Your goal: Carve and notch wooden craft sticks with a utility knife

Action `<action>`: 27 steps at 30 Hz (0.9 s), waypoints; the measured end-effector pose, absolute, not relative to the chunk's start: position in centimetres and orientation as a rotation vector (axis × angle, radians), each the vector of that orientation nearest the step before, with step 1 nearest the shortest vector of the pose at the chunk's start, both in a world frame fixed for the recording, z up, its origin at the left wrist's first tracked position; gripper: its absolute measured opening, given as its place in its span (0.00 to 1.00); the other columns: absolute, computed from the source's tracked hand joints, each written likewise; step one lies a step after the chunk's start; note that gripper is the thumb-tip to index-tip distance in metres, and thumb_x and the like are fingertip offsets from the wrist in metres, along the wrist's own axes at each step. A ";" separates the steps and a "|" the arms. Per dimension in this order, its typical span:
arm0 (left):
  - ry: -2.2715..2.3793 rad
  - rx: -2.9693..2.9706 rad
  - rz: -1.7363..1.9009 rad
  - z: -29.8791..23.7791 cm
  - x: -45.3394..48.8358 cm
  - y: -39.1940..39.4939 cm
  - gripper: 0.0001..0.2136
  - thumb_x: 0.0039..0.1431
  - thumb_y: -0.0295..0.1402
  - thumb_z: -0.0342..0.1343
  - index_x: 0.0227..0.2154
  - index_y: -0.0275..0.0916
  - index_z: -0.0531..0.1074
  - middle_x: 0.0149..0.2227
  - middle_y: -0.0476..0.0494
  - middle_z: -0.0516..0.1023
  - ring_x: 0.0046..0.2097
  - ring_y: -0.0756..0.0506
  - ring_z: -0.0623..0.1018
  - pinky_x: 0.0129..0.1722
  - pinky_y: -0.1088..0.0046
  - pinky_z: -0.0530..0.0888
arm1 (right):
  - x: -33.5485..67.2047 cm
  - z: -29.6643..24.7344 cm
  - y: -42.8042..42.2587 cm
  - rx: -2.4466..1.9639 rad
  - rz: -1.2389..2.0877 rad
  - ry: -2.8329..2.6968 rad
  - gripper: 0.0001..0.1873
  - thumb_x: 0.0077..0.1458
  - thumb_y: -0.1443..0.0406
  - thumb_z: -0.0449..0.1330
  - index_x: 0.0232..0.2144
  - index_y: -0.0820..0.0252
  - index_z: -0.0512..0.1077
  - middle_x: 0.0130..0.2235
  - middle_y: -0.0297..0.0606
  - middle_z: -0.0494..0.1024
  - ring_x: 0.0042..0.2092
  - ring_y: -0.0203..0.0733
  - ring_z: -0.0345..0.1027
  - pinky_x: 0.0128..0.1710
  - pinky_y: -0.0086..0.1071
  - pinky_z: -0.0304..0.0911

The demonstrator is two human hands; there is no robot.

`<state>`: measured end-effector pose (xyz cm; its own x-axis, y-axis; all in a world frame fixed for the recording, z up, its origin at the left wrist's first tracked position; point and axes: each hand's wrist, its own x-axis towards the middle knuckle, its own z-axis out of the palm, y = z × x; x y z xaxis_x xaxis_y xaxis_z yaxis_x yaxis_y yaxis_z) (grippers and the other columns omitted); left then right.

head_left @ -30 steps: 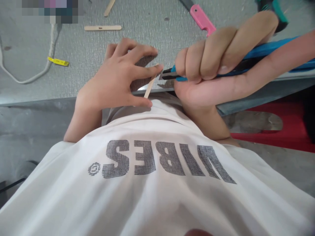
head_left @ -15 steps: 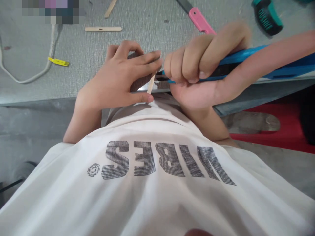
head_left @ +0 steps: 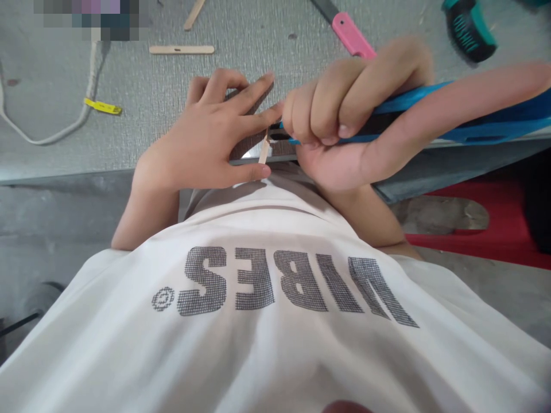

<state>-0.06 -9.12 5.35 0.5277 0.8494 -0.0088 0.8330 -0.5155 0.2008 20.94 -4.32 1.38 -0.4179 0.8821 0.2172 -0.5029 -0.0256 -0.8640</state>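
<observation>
My left hand point(head_left: 198, 135) rests at the table's near edge, pinning a wooden craft stick point(head_left: 264, 154) between thumb and index finger. Its other fingers are spread over the tabletop. The stick stands nearly lengthwise towards me, partly covered by the fingers. My right hand point(head_left: 344, 115) is wrapped round a long blue-and-black tool point(head_left: 391, 121), thumb stretched along its body. The tool's narrow black slotted tip meets the stick between the two hands. What kind of tool it is, I cannot make out. A shiny strip lies beneath the left fingers.
On the grey textured table point(head_left: 241, 34) lie a craft stick with a dark slot point(head_left: 181, 50) and another stick point(head_left: 194, 14). A pink-handled blade point(head_left: 353, 35) and a teal-and-black tool point(head_left: 469, 31) lie farther back. A white cable point(head_left: 91, 74) bears a yellow tag point(head_left: 103, 106).
My right hand has shifted slightly left, bringing the tool's tip onto the stick. The left middle finger has lifted away from the index finger. The left thumb stays on the stick.
</observation>
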 end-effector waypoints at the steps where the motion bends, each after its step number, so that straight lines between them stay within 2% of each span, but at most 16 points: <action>1: 1.435 2.580 0.142 5.3 -0.1 -9.1 0.28 0.80 0.53 0.51 0.70 0.43 0.81 0.87 0.36 0.57 0.77 0.15 0.65 0.70 0.22 0.64 | 20.9 1.5 -4.3 -0.409 1.588 -1.206 0.47 0.71 0.37 0.67 0.21 0.61 0.49 0.24 0.32 0.57 0.24 0.33 0.58 0.31 0.31 0.65; 4: 1.431 2.580 0.160 5.3 -0.1 -9.2 0.30 0.81 0.54 0.50 0.71 0.43 0.81 0.87 0.36 0.58 0.76 0.15 0.65 0.70 0.22 0.65 | 20.4 2.6 -4.4 -0.253 1.387 -1.306 0.52 0.69 0.33 0.71 0.20 0.60 0.45 0.21 0.31 0.56 0.22 0.32 0.53 0.27 0.32 0.62; 7: 1.423 2.579 0.169 5.2 -0.2 -9.2 0.32 0.80 0.56 0.49 0.72 0.42 0.80 0.87 0.36 0.58 0.76 0.14 0.65 0.69 0.21 0.64 | 19.9 3.9 -4.7 -0.282 1.367 -1.319 0.53 0.70 0.31 0.68 0.18 0.59 0.47 0.19 0.30 0.52 0.20 0.32 0.48 0.25 0.32 0.59; 11: 1.415 2.518 0.233 4.7 -0.5 -8.8 0.32 0.77 0.60 0.50 0.72 0.50 0.81 0.87 0.47 0.59 0.76 0.15 0.63 0.72 0.21 0.62 | 20.1 4.2 -4.7 -0.290 1.316 -1.367 0.51 0.75 0.30 0.61 0.18 0.57 0.47 0.19 0.30 0.48 0.20 0.34 0.45 0.25 0.32 0.59; 13: 1.400 2.498 0.251 4.5 -0.7 -8.6 0.32 0.74 0.60 0.52 0.72 0.53 0.81 0.86 0.51 0.60 0.76 0.15 0.63 0.73 0.22 0.60 | 20.7 3.9 -4.5 -0.305 1.317 -1.441 0.51 0.75 0.28 0.58 0.18 0.56 0.47 0.19 0.31 0.49 0.20 0.36 0.47 0.26 0.34 0.62; 17: 1.392 2.504 0.266 4.4 -0.8 -8.5 0.32 0.72 0.58 0.55 0.73 0.55 0.80 0.86 0.51 0.61 0.76 0.15 0.63 0.73 0.21 0.60 | 22.1 3.3 -3.9 -0.367 1.346 -1.600 0.50 0.71 0.26 0.61 0.19 0.52 0.48 0.21 0.32 0.52 0.23 0.40 0.55 0.30 0.39 0.73; 19: 1.412 2.491 0.254 4.5 -0.7 -8.5 0.32 0.72 0.57 0.56 0.74 0.55 0.79 0.86 0.51 0.60 0.76 0.15 0.63 0.72 0.21 0.61 | 22.4 3.1 -3.8 -0.385 1.343 -1.605 0.49 0.73 0.26 0.59 0.19 0.52 0.50 0.21 0.32 0.52 0.24 0.41 0.56 0.31 0.40 0.73; 22: 1.440 2.467 0.247 4.7 -0.6 -8.6 0.31 0.71 0.55 0.58 0.72 0.55 0.81 0.86 0.52 0.60 0.77 0.15 0.63 0.73 0.23 0.62 | 22.0 2.9 -4.0 -0.313 1.345 -1.566 0.48 0.77 0.31 0.60 0.19 0.54 0.49 0.21 0.31 0.51 0.23 0.39 0.53 0.29 0.38 0.69; 25: 1.445 2.468 0.250 4.9 -0.5 -8.7 0.29 0.71 0.52 0.61 0.71 0.53 0.82 0.86 0.52 0.61 0.76 0.16 0.64 0.73 0.24 0.63 | 21.1 2.6 -4.4 -0.102 1.350 -1.511 0.46 0.82 0.41 0.63 0.20 0.58 0.48 0.19 0.29 0.50 0.22 0.36 0.43 0.28 0.35 0.59; 27: 1.439 2.470 0.265 5.0 -0.4 -8.8 0.30 0.70 0.51 0.62 0.72 0.54 0.81 0.85 0.51 0.62 0.76 0.16 0.64 0.73 0.24 0.64 | 20.6 2.1 -4.7 -0.020 1.334 -1.464 0.45 0.82 0.43 0.63 0.21 0.58 0.49 0.19 0.28 0.50 0.22 0.36 0.41 0.28 0.36 0.53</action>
<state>-0.43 -8.80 4.96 0.4900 0.8714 0.0218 0.8220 -0.4703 0.3212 20.62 -4.67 2.13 -0.3987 0.6278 0.6685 -0.6074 0.3654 -0.7054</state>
